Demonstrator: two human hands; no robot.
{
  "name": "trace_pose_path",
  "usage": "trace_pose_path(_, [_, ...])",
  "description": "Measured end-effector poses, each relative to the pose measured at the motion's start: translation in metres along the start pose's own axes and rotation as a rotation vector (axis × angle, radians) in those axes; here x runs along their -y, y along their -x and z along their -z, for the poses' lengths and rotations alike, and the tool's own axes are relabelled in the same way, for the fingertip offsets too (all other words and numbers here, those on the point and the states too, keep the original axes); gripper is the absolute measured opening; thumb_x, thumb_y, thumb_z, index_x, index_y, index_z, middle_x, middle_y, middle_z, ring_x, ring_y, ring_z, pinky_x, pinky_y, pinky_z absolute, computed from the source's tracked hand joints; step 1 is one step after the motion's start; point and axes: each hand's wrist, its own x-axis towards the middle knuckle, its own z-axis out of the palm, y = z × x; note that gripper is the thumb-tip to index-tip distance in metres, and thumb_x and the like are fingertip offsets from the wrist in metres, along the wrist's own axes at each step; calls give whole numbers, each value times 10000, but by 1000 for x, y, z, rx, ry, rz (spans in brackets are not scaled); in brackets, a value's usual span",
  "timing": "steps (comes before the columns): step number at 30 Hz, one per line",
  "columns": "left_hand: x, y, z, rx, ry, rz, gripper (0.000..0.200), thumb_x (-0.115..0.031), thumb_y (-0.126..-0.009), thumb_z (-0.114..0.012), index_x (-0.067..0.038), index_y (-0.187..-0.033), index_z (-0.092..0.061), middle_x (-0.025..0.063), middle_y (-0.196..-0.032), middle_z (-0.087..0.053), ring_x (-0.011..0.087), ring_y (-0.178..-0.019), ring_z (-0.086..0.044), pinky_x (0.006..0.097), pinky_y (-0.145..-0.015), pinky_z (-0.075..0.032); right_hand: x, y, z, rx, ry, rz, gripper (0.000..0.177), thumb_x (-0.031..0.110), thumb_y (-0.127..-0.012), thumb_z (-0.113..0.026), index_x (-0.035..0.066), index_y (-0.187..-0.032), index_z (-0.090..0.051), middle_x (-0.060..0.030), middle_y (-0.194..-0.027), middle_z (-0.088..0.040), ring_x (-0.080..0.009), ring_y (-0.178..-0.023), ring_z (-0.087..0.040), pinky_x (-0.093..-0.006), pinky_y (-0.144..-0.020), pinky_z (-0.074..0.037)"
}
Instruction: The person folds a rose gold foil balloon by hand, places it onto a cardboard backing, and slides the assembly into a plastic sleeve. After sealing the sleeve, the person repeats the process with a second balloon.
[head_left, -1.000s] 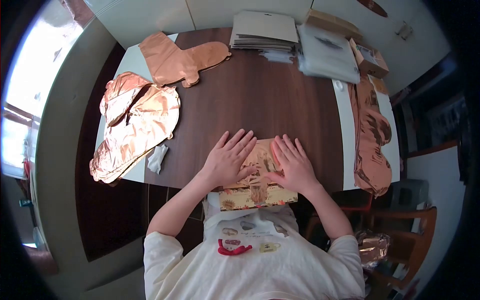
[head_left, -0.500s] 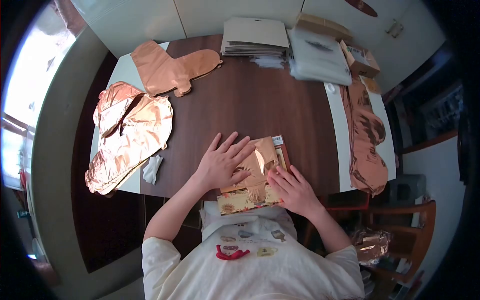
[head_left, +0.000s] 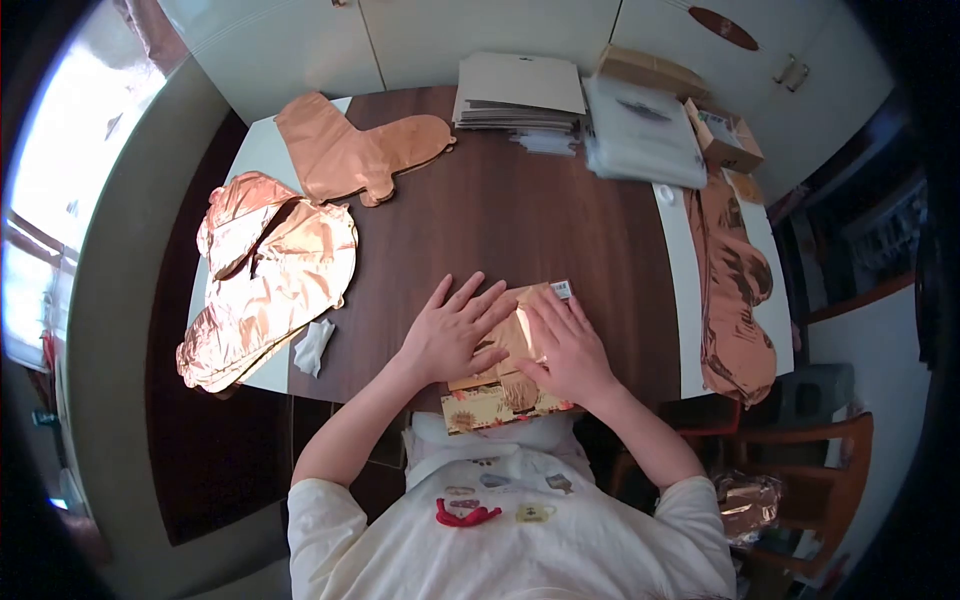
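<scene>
At the table's near edge lies a printed card (head_left: 470,412) in yellow and brown, with a folded copper-coloured foil balloon (head_left: 519,390) on top of it. My left hand (head_left: 455,335) rests flat on the left side of the foil, fingers apart. Over the foil's right side lies my right hand (head_left: 565,345), palm down with its fingers stretched out. A shiny strip of foil shows between the two hands. Part of the card and much of the foil are hidden under the hands. A small barcode label (head_left: 561,289) shows at the card's far corner.
Flat copper foil balloons lie at left, one shiny (head_left: 290,270) and one matte (head_left: 365,150). Another foil stack (head_left: 735,300) hangs along the right edge. A crumpled white tissue (head_left: 313,348), a card stack (head_left: 520,85), clear plastic bags (head_left: 640,125) and a small box (head_left: 725,135) are on the table.
My right hand has moved up and left, from the card's right edge onto the foil. My left hand stays nearly in place. The whole view has shifted slightly.
</scene>
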Motion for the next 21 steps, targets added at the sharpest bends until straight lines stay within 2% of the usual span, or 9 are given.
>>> trace_pose_path(3, [-2, 1, 3, -24, 20, 29, 665, -562, -888, -449, -212, -1447, -362, 77, -1480, -370, 319, -1393, -280, 555, -1128, -167, -1, 1, -12, -12, 13, 28, 642, 414, -826, -632, -43, -1262, -515, -187, -1330, -507, -290, -1321, -406, -470, -1114, -274])
trace_pose_path(6, [-6, 7, -1, -94, -121, 52, 637, -494, -881, -511, -127, -1397, -437, 98, -1442, -421, 315, -1382, -305, 545, -1123, -188, 0, 3, -12, -26, -1, 14, 637, 392, -814, -646, -46, -1259, -520, -192, -1320, -521, -291, -1288, -452, -466, -1105, -297])
trace_pose_path(9, [-28, 16, 0, -105, -110, 136, 619, -418, -874, -562, -8, -1332, -483, 169, -1397, -456, 325, -1362, -340, 514, -1116, -229, 0, 1, -13, -48, -7, 9, 621, 356, -790, -671, -34, -1253, -533, -187, -1308, -535, -296, -1263, -481, -464, -1093, -323])
trace_pose_path(12, [-52, 23, -1, -125, 53, 207, 649, -405, -866, -586, 70, -1295, -482, 245, -1367, -455, 350, -1332, -379, 482, -1101, -274, 1, 2, -14, -54, -3, 13, 601, 353, -791, -665, -38, -1233, -549, -185, -1280, -558, -296, -1247, -497, -460, -1092, -326])
trace_pose_path(13, [-54, 26, -9, -170, 22, 202, 695, -450, -852, -592, 78, -1291, -480, 276, -1350, -454, 377, -1304, -407, 479, -1090, -294, 1, 2, -14, -54, -3, 14, 599, 362, -799, -657, -43, -1227, -552, -186, -1275, -560, -297, -1250, -493, -460, -1093, -323])
trace_pose_path(16, [-58, 28, -7, -170, 0, 255, 722, -475, -849, -592, 61, -1316, -463, 274, -1355, -450, 388, -1301, -409, 473, -1093, -291, 0, 2, -15, -53, -1, 18, 603, 371, -801, -653, -48, -1223, -554, -186, -1272, -561, -299, -1250, -492, -458, -1095, -320])
trace_pose_path(19, [-61, 30, 1, -144, -39, 274, 711, -456, -852, -594, 42, -1338, -444, 242, -1387, -439, 359, -1274, -448, 452, -1051, -339, 1, 2, -13, -49, -6, 18, 604, 366, -797, -656, -48, -1225, -554, -186, -1275, -559, -299, -1252, -489, -457, -1096, -319])
trace_pose_path(21, [-56, 30, 0, -175, -59, 261, 666, -427, -849, -603, 30, -1315, -469, 203, -1336, -489, 323, -1183, -512, 426, -957, -399, 1, 1, -13, -49, -8, 19, 601, 358, -795, -656, -48, -1226, -555, -188, -1278, -557, -297, -1256, -485, -458, -1097, -318])
